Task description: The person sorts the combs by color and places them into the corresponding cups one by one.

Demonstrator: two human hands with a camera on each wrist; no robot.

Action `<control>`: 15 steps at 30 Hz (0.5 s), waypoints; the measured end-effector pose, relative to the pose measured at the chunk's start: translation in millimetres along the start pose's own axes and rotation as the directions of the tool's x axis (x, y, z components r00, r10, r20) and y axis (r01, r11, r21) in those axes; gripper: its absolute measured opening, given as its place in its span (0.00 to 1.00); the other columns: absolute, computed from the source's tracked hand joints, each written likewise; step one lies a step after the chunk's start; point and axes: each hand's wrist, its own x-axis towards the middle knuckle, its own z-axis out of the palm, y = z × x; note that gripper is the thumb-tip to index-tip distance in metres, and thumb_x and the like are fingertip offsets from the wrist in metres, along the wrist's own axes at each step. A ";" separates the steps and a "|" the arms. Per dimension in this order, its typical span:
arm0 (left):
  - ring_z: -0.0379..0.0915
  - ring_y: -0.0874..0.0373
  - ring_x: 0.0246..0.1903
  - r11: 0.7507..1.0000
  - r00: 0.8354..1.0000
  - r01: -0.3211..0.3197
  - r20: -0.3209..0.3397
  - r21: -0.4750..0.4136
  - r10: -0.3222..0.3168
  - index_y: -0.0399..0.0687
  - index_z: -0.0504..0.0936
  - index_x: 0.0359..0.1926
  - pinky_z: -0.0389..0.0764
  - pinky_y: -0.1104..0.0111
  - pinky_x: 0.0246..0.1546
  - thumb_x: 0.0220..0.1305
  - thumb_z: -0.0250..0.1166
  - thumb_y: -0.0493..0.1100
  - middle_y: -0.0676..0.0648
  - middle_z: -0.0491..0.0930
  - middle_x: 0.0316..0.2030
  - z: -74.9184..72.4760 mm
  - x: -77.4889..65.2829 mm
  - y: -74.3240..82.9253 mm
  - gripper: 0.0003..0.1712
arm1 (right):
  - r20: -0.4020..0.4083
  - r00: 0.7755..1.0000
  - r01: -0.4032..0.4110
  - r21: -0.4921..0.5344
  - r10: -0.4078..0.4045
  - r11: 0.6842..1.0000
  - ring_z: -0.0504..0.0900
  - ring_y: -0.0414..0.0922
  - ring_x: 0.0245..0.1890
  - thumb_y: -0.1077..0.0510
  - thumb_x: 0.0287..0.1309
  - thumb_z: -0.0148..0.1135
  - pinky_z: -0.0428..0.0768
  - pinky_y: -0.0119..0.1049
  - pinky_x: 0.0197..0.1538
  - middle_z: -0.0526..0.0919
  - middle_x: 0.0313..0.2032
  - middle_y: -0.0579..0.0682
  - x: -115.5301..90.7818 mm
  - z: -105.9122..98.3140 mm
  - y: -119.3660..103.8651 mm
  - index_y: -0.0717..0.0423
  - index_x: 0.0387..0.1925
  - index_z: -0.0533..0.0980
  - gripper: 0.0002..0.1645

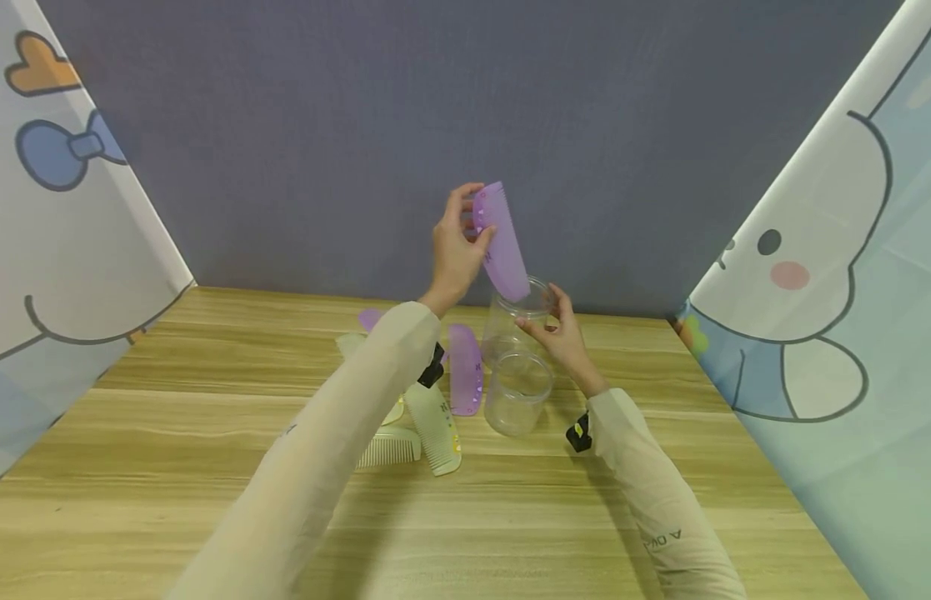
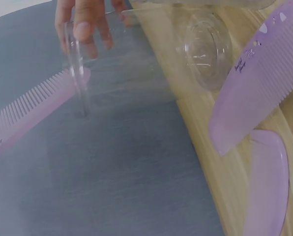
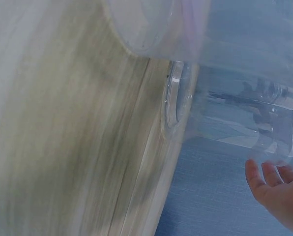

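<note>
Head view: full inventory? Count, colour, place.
Near jar: 1, clear, on table
Far jar: 1, clear, behind it
Raised comb: 1, purple, at far jar
Lying combs: at least 2, purple, table
Light combs: at least 3, yellow-green, table
Table: 1, tan, below
Backdrop: 1, slate, behind
Cartoon panels: 2, multicoloured, either side
Wrist devices: 2, black, one per arm
Sleeves: 2, cream, foreground
Left hand: 1, bare, holding comb
Right hand: 1, bare, holding jar
</note>
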 end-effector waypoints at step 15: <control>0.79 0.51 0.35 0.999 0.996 0.042 0.076 0.033 -0.045 0.50 0.66 0.58 0.82 0.69 0.33 0.55 0.62 0.28 0.40 0.77 0.44 17.2 -20.9 -19.7 0.30 | -0.030 0.997 0.067 -0.011 -0.068 0.998 0.57 0.60 0.65 0.53 0.53 0.64 0.65 0.56 0.60 0.54 0.68 0.60 11.0 2.5 31.6 0.55 0.69 0.43 0.52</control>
